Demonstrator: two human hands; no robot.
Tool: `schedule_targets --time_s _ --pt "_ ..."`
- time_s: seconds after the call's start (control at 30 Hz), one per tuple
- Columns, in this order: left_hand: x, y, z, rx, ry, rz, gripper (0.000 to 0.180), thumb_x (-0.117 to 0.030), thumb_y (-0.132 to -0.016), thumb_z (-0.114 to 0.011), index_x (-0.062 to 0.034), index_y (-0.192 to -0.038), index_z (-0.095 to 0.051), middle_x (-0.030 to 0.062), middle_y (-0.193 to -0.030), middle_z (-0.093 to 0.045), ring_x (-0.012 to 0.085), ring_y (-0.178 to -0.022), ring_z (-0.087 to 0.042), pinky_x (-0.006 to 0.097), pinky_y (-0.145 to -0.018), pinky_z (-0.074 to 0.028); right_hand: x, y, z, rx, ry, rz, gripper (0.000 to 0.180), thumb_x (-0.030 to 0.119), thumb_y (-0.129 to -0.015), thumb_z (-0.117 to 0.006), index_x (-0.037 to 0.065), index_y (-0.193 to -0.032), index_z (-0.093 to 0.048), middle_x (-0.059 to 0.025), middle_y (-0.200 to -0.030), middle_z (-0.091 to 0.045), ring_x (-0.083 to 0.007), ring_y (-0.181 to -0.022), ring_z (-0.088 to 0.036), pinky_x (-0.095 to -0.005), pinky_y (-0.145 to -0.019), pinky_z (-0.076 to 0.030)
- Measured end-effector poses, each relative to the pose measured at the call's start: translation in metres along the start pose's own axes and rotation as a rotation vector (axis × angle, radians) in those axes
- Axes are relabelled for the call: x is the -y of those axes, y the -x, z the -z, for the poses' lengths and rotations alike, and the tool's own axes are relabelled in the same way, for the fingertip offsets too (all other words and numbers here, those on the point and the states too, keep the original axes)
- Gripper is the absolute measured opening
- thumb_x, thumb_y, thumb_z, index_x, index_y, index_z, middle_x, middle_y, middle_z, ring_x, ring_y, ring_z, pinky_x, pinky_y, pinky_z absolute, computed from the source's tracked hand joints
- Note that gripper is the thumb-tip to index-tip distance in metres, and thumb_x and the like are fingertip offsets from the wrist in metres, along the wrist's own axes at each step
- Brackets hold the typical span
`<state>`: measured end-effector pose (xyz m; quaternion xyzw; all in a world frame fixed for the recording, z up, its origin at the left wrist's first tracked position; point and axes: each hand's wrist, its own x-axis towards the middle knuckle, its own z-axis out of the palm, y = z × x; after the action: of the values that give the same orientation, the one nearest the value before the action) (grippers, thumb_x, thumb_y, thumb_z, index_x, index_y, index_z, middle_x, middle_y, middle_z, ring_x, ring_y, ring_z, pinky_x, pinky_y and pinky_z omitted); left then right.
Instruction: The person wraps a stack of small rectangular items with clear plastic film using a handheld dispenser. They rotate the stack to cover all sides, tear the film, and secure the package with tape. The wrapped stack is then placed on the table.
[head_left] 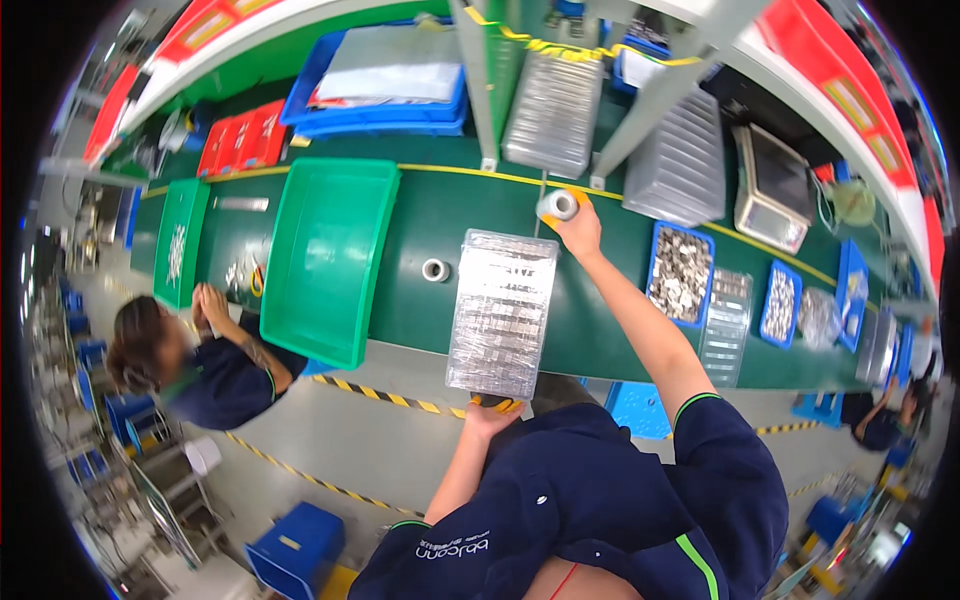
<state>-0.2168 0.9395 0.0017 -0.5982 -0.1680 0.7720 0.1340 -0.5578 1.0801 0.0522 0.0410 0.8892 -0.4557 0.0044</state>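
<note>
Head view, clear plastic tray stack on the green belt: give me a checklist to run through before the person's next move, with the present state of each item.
1. Right hand has hold of the roll of clear tape: ok, fingers wrap it just beyond the far end of the stack.
2. Left hand steadies the near end of the clear plastic tray stack: ok, fingertips touch its edge.
3. Stack lies flat on the green belt: ok.
4. Trays in the stack are aligned: cannot tell, too blurred.
5. Small spare tape roll is apart from the stack: ok.
6. Empty green plastic bin is apart from the stack: ok, on its left.
</note>
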Motion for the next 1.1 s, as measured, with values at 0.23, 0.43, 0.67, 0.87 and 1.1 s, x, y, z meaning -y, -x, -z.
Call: schedule_targets --time_s 0.23,0.43,0.67,0.87,1.1 --pt "0.032 -0.018 -0.019 0.395 -0.033 -0.047 0.056 -0.048 -0.090 -0.025 -0.0081 -0.127 -0.038 0.0146 -0.128 -0.042 0.0338 -0.117 -0.039 0.052 -0.099 -0.030 0.081 -0.050 -0.103 0.381 0.171 0.393 0.057 0.002 -0.066 -0.064 0.010 -0.118 -0.042 -0.0197 -0.109 -0.047 -0.0367 -0.100 -0.050 -0.0403 -0.081 -0.044" --pt "0.043 -0.010 -0.023 0.223 -0.014 -0.047 0.051 -0.044 -0.091 -0.029 -0.0077 -0.124 -0.042 0.0122 -0.124 -0.047 0.0327 -0.112 -0.046 0.052 -0.096 -0.035 0.089 -0.094 -0.179 0.062 0.513 0.581 0.053 -0.007 -0.061 -0.061 -0.003 -0.110 -0.042 -0.0217 -0.101 -0.048 -0.0342 -0.095 -0.048 -0.0392 -0.084 -0.041" --pt "0.042 -0.024 -0.011 0.159 0.236 0.061 0.047 -0.036 -0.093 -0.028 -0.0025 -0.119 -0.046 0.0158 -0.119 -0.050 0.0324 -0.109 -0.049 0.047 -0.093 -0.040 0.076 -0.113 -0.212 -0.167 0.898 0.657 0.038 0.009 -0.083 -0.040 -0.007 -0.117 -0.044 -0.0223 -0.116 -0.048 -0.0328 -0.113 -0.042 -0.0372 -0.098 -0.034" --pt "0.044 -0.014 -0.021 0.108 0.051 0.019 0.049 -0.038 -0.093 -0.022 -0.0030 -0.120 -0.045 0.0156 -0.119 -0.050 0.0303 -0.109 -0.049 0.046 -0.094 -0.039 0.073 -0.108 -0.210 -0.232 1.059 0.621 0.038 0.011 -0.084 -0.040 -0.008 -0.116 -0.048 -0.0219 -0.123 -0.044 -0.0347 -0.120 -0.035 -0.0370 -0.101 -0.031" --pt "0.042 -0.001 -0.024 0.138 0.222 0.071 0.053 -0.042 -0.092 -0.025 -0.0015 -0.123 -0.041 0.0184 -0.121 -0.048 0.0336 -0.112 -0.046 0.049 -0.094 -0.038 0.074 -0.091 -0.183 0.019 0.928 0.603 0.042 0.014 -0.081 -0.049 -0.009 -0.115 -0.048 -0.0243 -0.130 -0.034 -0.0382 -0.124 -0.029 -0.0405 -0.102 -0.028"
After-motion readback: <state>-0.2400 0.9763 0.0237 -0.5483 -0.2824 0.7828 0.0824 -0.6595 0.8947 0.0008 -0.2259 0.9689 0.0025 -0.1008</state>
